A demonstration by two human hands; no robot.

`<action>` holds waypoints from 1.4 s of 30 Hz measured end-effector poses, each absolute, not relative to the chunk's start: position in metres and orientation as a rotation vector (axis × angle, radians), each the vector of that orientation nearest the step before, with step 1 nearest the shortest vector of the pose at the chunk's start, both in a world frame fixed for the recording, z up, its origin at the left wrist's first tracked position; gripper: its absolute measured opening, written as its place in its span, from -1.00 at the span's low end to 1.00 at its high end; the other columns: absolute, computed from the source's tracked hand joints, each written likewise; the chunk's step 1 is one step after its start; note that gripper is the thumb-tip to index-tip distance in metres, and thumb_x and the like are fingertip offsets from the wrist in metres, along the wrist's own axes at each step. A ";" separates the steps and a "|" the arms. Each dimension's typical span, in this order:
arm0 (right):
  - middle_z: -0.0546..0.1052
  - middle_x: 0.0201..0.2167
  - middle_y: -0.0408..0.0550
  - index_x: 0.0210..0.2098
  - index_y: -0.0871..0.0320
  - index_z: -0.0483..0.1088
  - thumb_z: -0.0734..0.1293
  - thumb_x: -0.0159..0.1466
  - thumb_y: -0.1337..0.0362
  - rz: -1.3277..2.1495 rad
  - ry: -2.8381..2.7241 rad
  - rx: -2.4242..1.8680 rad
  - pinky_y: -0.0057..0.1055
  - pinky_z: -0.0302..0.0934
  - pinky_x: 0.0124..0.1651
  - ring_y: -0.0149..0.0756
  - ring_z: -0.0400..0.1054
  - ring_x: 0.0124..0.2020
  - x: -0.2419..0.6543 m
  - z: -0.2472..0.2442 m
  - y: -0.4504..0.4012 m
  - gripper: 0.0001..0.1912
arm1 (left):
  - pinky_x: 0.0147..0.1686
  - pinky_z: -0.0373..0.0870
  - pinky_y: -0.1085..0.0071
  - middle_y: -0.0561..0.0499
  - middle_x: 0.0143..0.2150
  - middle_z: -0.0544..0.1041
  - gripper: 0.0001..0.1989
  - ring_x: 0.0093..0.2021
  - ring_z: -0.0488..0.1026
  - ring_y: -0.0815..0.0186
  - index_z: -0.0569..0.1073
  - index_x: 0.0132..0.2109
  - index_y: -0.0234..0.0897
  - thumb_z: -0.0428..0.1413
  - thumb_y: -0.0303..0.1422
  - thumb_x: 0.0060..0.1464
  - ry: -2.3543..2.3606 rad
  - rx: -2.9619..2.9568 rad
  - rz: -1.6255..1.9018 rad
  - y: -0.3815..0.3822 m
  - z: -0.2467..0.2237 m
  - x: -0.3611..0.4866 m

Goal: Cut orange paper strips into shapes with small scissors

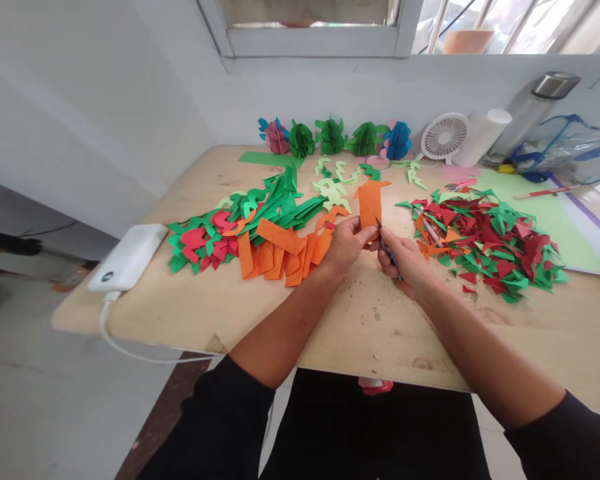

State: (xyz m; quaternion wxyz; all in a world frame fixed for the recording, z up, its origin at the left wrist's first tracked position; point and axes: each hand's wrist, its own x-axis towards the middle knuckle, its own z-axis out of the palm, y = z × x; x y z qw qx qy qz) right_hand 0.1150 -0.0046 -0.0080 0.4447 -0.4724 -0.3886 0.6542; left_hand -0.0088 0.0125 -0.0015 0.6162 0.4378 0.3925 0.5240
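My left hand pinches the lower edge of an upright orange paper piece near the middle of the table. Dark-handled scissors are in my right hand, its fingers wrapped round the handles. The blades meet the lower right part of the orange paper, close to my left fingertips. Left of my left hand lie several folded orange paper pieces, with green strips behind them and red cut shapes farther left. Pale green curved cutouts lie behind the held paper.
Red and green scraps are heaped on the right of the wooden table. A white power bank sits at the left edge. Paper figures, a small fan and a bottle stand along the wall.
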 end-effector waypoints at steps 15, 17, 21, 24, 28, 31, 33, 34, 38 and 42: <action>0.18 -0.75 -0.30 -0.51 0.20 0.37 0.44 0.01 -0.15 1.630 -0.976 -1.148 -0.59 -0.31 -0.73 -0.60 -0.11 -0.74 0.115 -0.009 -0.004 -0.50 | -0.42 0.29 0.46 0.09 -0.54 0.36 -0.85 -0.56 0.23 0.50 0.39 -0.45 -0.33 0.15 -0.32 -0.07 0.908 1.033 1.207 0.013 -0.004 -0.009; 0.18 -0.75 -0.30 -0.51 0.20 0.37 0.44 -0.01 -0.15 1.631 -0.968 -1.150 -0.59 -0.32 -0.73 -0.60 -0.10 -0.74 0.115 -0.009 -0.004 -0.49 | -0.42 0.29 0.47 0.08 -0.54 0.36 -0.85 -0.55 0.24 0.50 0.40 -0.45 -0.33 0.15 -0.32 -0.07 0.913 1.037 1.204 0.013 -0.003 -0.009; 0.18 -0.75 -0.31 -0.51 0.21 0.38 0.45 0.01 -0.11 1.635 -0.958 -1.155 -0.59 -0.32 -0.72 -0.60 -0.11 -0.74 0.115 -0.008 -0.004 -0.53 | -0.42 0.29 0.47 0.09 -0.54 0.35 -0.87 -0.55 0.24 0.49 0.40 -0.45 -0.33 0.13 -0.34 -0.06 0.915 1.039 1.201 0.012 -0.003 -0.009; 0.17 -0.75 -0.31 -0.51 0.20 0.38 0.44 0.03 -0.10 1.632 -0.967 -1.162 -0.59 -0.31 -0.72 -0.60 -0.11 -0.74 0.115 -0.008 -0.004 -0.54 | -0.42 0.29 0.46 0.09 -0.54 0.34 -0.87 -0.55 0.23 0.49 0.40 -0.45 -0.33 0.14 -0.34 -0.07 0.921 1.034 1.197 0.013 -0.003 -0.009; 0.18 -0.74 -0.30 -0.51 0.18 0.37 0.43 0.03 -0.12 1.616 -0.987 -1.170 -0.57 -0.30 -0.73 -0.58 -0.10 -0.74 0.116 -0.010 -0.004 -0.54 | -0.43 0.30 0.46 0.09 -0.54 0.35 -0.86 -0.55 0.24 0.49 0.39 -0.45 -0.32 0.15 -0.33 -0.08 0.930 1.035 1.194 0.014 -0.004 -0.009; 0.19 -0.74 -0.30 -0.51 0.18 0.36 0.43 0.04 -0.13 1.615 -0.985 -1.172 -0.57 -0.30 -0.73 -0.58 -0.09 -0.74 0.116 -0.011 -0.003 -0.54 | -0.43 0.29 0.46 0.09 -0.54 0.36 -0.86 -0.55 0.24 0.49 0.39 -0.44 -0.32 0.14 -0.32 -0.08 0.928 1.033 1.199 0.014 -0.004 -0.009; 0.18 -0.74 -0.30 -0.51 0.19 0.36 0.42 0.04 -0.14 1.615 -0.989 -1.168 -0.57 -0.30 -0.73 -0.59 -0.09 -0.74 0.116 -0.011 -0.003 -0.53 | -0.44 0.29 0.46 0.08 -0.53 0.37 -0.86 -0.55 0.24 0.49 0.39 -0.43 -0.32 0.15 -0.32 -0.08 0.922 1.029 1.204 0.013 -0.004 -0.009; 0.18 -0.74 -0.30 -0.51 0.19 0.36 0.42 0.04 -0.14 1.616 -0.990 -1.166 -0.58 -0.30 -0.73 -0.60 -0.10 -0.74 0.116 -0.010 -0.003 -0.52 | -0.43 0.29 0.46 0.08 -0.53 0.37 -0.85 -0.54 0.25 0.48 0.39 -0.43 -0.32 0.15 -0.32 -0.08 0.919 1.029 1.207 0.013 -0.004 -0.009; 0.18 -0.75 -0.31 -0.52 0.19 0.36 0.42 0.03 -0.16 1.628 -0.990 -1.164 -0.57 -0.32 -0.73 -0.61 -0.11 -0.75 0.116 -0.008 -0.004 -0.50 | -0.42 0.29 0.46 0.08 -0.53 0.36 -0.87 -0.54 0.24 0.49 0.40 -0.45 -0.33 0.14 -0.33 -0.09 0.913 1.032 1.214 0.012 -0.003 -0.009; 0.17 -0.75 -0.31 -0.52 0.19 0.35 0.42 0.02 -0.16 1.630 -0.986 -1.167 -0.57 -0.32 -0.73 -0.61 -0.11 -0.75 0.115 -0.006 -0.005 -0.50 | -0.43 0.29 0.46 0.08 -0.53 0.37 -0.87 -0.55 0.23 0.49 0.41 -0.45 -0.33 0.14 -0.33 -0.10 0.919 1.033 1.203 0.013 -0.003 -0.009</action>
